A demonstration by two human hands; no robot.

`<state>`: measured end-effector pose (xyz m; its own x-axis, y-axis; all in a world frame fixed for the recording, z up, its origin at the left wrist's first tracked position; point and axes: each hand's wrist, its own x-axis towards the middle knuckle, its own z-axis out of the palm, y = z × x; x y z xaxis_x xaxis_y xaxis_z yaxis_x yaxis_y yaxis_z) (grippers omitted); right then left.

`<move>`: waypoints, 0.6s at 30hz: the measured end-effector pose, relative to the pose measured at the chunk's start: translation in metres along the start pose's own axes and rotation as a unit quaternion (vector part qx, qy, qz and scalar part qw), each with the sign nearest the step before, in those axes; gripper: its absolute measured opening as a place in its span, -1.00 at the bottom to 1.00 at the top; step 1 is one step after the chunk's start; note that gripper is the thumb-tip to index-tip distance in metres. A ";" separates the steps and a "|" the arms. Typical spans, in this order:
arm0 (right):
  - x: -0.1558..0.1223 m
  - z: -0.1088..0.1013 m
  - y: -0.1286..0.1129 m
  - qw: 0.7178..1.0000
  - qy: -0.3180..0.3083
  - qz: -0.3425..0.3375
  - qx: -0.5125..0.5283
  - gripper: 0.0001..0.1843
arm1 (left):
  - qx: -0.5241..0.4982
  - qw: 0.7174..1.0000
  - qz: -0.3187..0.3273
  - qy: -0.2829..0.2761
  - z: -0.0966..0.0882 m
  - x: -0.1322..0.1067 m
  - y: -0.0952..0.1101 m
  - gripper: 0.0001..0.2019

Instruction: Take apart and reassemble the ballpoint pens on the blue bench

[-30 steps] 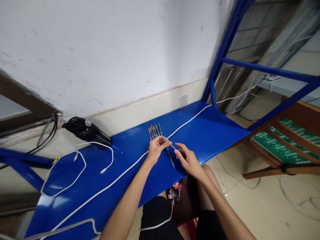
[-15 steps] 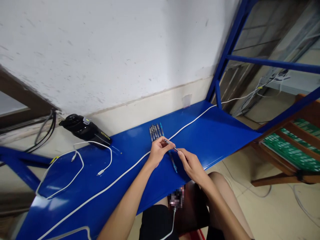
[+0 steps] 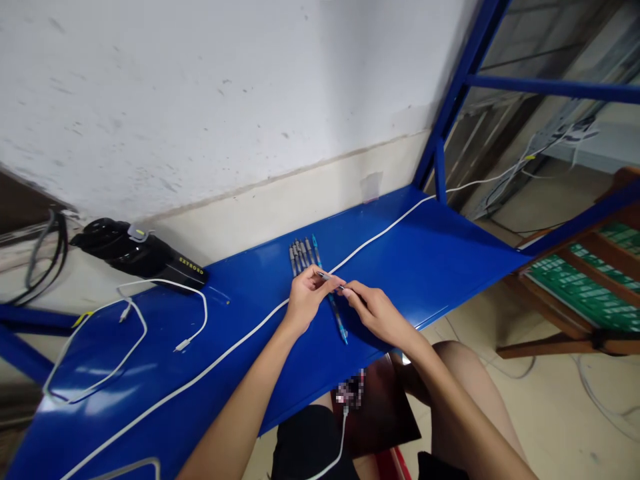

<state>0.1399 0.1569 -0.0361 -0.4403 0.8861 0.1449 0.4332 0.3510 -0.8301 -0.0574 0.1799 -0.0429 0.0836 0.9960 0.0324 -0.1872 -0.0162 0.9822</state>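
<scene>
My left hand [image 3: 305, 298] and my right hand [image 3: 373, 312] meet over the blue shelf [image 3: 420, 260], both pinched on one thin grey pen [image 3: 331, 280] held between them. Just below the hands a blue pen [image 3: 338, 320] lies on the shelf. Behind my left hand a row of several pens [image 3: 301, 254] lies side by side near the wall. A long white cable [image 3: 235, 345] crosses the shelf under my hands.
A black bottle [image 3: 135, 252] lies on its side at the back left. A looped white charging cable [image 3: 120, 320] lies on the left part of the shelf. Blue frame posts [image 3: 463, 80] stand at the right, with a wooden rack [image 3: 580, 293] beyond.
My right hand has moved left to the pen and closed on its end. The view has shifted slightly; the pen stays between both hands.
</scene>
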 end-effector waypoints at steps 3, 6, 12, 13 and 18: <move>-0.002 -0.003 0.001 0.999 0.002 -0.003 0.047 -0.62 | 0.012 1.000 -0.003 -0.006 0.001 -0.001 0.000 -0.66; -0.006 -0.001 0.004 0.995 0.018 0.008 0.102 -0.69 | 0.021 1.000 -0.007 -0.016 0.000 -0.002 0.000 -0.65; -0.007 0.001 0.002 0.995 0.033 0.024 0.090 -0.73 | 0.018 1.000 -0.015 -0.006 0.000 -0.002 0.000 -0.63; -0.007 0.000 0.000 0.996 0.032 0.021 0.083 -0.70 | 0.019 1.000 -0.016 -0.002 0.000 -0.002 0.000 -0.62; -0.006 -0.004 -0.001 0.996 0.028 0.018 0.085 -0.58 | 0.024 1.000 -0.016 -0.002 0.001 -0.002 -0.002 -0.65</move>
<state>0.1457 0.1523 -0.0340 -0.3800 0.9144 0.1396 0.3065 0.2668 -0.9137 -0.0563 0.1776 -0.0447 0.0929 0.9957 0.0019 -0.1364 0.0109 0.9906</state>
